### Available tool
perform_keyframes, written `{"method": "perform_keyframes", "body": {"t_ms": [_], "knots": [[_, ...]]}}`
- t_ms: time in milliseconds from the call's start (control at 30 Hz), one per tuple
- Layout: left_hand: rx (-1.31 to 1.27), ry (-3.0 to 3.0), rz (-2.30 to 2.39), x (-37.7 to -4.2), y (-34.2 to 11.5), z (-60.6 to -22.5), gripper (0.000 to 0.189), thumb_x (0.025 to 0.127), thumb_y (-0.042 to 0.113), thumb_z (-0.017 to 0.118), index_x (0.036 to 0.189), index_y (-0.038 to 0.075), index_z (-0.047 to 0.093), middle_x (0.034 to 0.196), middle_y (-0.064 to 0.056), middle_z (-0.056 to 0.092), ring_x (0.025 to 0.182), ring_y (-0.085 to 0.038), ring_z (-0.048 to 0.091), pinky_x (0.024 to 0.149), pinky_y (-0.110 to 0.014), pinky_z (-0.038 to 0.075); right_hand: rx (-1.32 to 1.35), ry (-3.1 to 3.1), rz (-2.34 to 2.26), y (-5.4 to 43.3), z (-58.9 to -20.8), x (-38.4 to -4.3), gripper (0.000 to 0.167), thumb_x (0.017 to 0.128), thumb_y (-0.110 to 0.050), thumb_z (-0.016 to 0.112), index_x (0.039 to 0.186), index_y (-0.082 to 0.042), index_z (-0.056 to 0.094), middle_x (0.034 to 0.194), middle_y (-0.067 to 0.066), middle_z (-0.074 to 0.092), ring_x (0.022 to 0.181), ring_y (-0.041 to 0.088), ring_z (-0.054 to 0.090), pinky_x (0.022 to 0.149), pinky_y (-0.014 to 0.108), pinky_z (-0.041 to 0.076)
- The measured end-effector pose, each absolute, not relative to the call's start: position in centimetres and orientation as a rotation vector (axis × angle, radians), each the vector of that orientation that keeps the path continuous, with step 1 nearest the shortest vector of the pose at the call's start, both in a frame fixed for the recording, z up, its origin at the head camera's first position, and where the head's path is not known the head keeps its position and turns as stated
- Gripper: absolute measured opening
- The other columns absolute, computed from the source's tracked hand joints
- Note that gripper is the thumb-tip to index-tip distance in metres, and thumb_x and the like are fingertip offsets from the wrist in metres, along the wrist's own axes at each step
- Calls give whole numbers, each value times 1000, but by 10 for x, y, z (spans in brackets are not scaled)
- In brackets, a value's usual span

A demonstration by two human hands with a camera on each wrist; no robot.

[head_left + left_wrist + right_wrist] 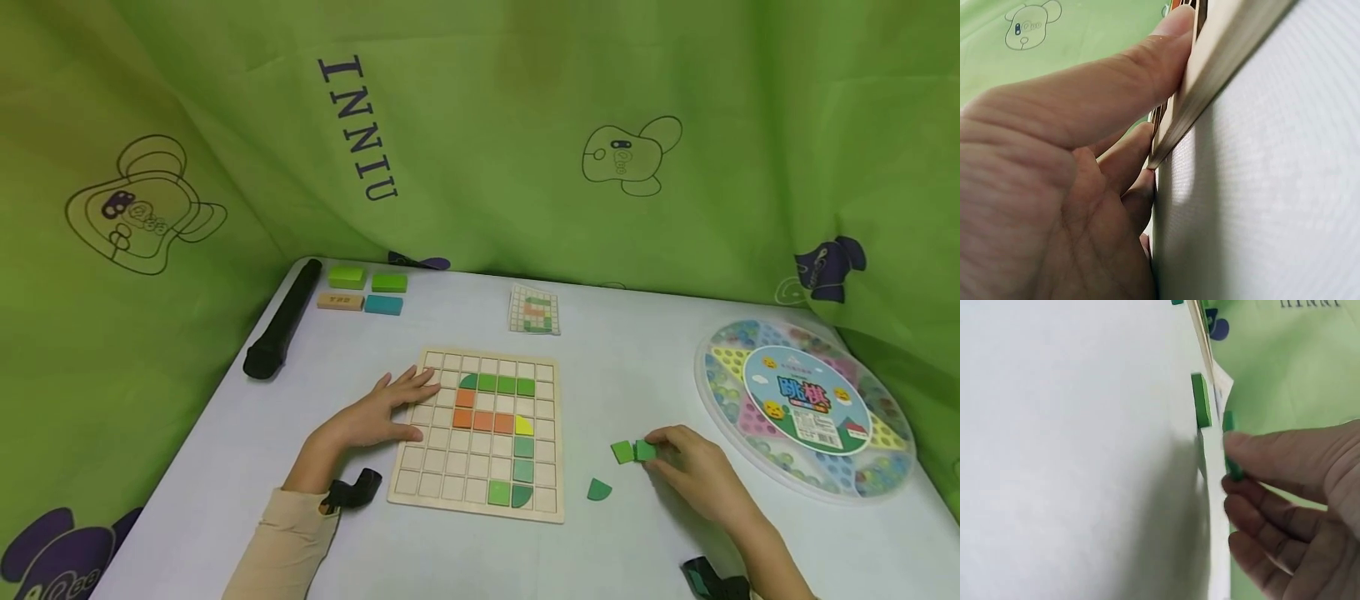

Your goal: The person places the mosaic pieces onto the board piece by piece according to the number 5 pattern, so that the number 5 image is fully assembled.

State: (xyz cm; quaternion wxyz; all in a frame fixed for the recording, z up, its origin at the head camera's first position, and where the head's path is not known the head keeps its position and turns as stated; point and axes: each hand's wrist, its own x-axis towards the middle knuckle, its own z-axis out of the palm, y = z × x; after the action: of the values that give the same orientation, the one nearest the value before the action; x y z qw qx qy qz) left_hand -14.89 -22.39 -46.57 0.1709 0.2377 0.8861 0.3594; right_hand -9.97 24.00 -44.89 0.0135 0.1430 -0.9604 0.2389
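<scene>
My left hand (366,419) rests on the left edge of a wooden grid board (431,482), fingers spread and fairly straight; the left wrist view shows the thumb (1169,37) over the board's side. Between thumb and fingertips, my right hand (697,473) pinches a green square tile (644,451), held above the table in the right wrist view. Just left of it lies another green square tile (622,452), and nearer the board a dark green quarter-round tile (598,489). Green, orange and yellow tiles, including an orange one (483,420), fill some of the board's cells.
Behind the board lies a small pattern card (535,310). A black microphone (285,321) and several blocks, one of them blue (383,305), are at the back left. On the right sits a round clear case (806,408) of marbles. A green curtain (480,150) hangs behind.
</scene>
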Motion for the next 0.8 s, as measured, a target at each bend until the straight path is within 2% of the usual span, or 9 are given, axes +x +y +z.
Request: {"method": "perform_keyframes", "body": {"t_ms": [233, 600, 800], "knots": [[679, 2522, 1007, -148, -225, -467, 75, 81, 35, 72, 145, 12, 40, 158, -10, 21, 146, -35, 7, 115, -58, -3, 686, -2779, 818, 210, -449, -84, 34, 70, -7, 81, 99, -15, 67, 97, -11, 64, 87, 8, 62, 76, 25, 53], [684, 2521, 1020, -148, -225, -467, 77, 80, 35, 72, 145, 12, 39, 158, -9, 21, 147, -34, 7, 116, -57, -4, 1029, -2650, 1179, 139, -453, -76, 28, 77, -12, 78, 101, -17, 66, 99, -12, 64, 89, 6, 61, 77, 26, 54], [683, 2524, 1001, -149, -225, -466, 77, 81, 36, 72, 146, 12, 38, 158, -9, 20, 147, -34, 7, 115, -58, -4, 1069, -2739, 1224, 106, -456, -75, 25, 80, -18, 76, 102, -20, 64, 100, -15, 62, 94, 2, 58, 82, 24, 52]]}}
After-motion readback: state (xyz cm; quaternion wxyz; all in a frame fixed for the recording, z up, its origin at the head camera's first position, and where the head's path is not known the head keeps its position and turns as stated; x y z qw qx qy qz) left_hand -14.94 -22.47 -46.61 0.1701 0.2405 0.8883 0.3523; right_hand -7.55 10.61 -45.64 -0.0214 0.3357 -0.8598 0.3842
